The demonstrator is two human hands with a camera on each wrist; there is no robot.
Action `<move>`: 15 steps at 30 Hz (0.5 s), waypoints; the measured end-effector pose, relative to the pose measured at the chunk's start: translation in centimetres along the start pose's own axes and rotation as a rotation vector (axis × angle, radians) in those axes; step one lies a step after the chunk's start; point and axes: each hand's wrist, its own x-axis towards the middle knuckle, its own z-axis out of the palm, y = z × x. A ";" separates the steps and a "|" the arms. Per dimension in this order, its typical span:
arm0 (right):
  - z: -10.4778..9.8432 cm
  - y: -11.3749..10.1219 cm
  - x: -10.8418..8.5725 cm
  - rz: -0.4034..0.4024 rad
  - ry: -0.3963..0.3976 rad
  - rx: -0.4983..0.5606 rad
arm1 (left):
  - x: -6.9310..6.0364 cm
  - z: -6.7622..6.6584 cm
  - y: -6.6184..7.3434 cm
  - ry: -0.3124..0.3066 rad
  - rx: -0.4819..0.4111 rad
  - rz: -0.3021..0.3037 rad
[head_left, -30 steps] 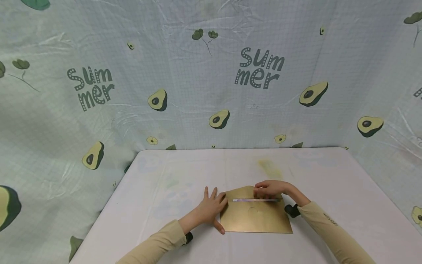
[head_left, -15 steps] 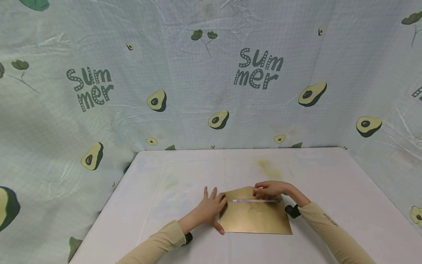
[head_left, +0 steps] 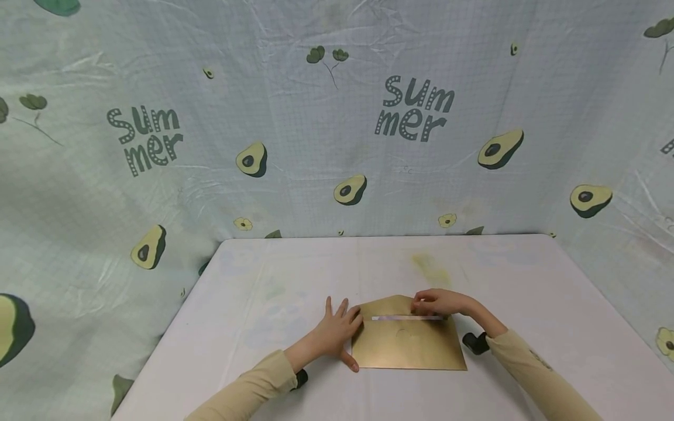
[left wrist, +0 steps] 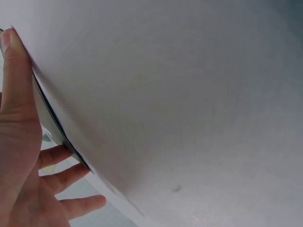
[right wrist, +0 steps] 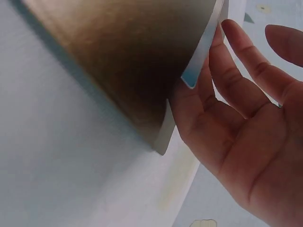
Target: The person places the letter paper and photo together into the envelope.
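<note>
A gold envelope (head_left: 408, 345) lies flat on the table, its pointed flap (head_left: 387, 304) unfolded toward the back. A narrow strip of a pale card (head_left: 395, 318) shows along its mouth; the rest of the card is hidden inside. My left hand (head_left: 335, 331) rests on the envelope's left edge with fingers spread and thumb at the near corner. Over the flap's right side is my right hand (head_left: 439, 302), its fingers slightly bent. In the right wrist view those fingers lie against the card's bluish corner (right wrist: 190, 78), with the thumb apart from it.
The white table (head_left: 295, 275) has faint coloured stains, with a yellowish one (head_left: 432, 269) behind the envelope. A pale cloth (head_left: 295, 117) printed with avocados hangs around the back and sides. A black wrist device (head_left: 475, 343) sits below my right wrist.
My right hand has shifted a little to the right along the card's strip. The left hand and the envelope look the same.
</note>
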 end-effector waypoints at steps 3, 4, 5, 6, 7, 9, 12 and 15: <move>0.1 0.0 -0.4 0.011 0.013 0.010 | 0.0 0.0 0.0 -0.003 0.002 -0.001; 0.1 0.1 -0.5 0.007 0.017 0.013 | 0.0 0.1 0.0 -0.005 0.003 -0.002; 0.1 0.1 -0.7 0.003 0.020 0.014 | 0.0 0.1 0.0 -0.007 0.004 -0.002; 0.1 0.1 -0.8 -0.001 0.025 0.014 | 0.0 0.1 0.0 -0.008 0.005 -0.003; 0.1 0.1 -0.9 0.000 0.031 0.015 | 0.0 0.1 0.1 -0.009 0.007 -0.002; 0.1 0.2 -1.1 -0.012 0.041 0.011 | 0.0 0.1 0.1 -0.009 0.012 -0.002; 0.1 0.3 -1.3 -0.025 0.056 0.008 | 0.0 0.0 0.1 -0.011 0.012 -0.005; 0.1 0.5 -1.4 -0.031 0.070 0.006 | 0.0 -0.1 0.2 -0.014 0.005 -0.009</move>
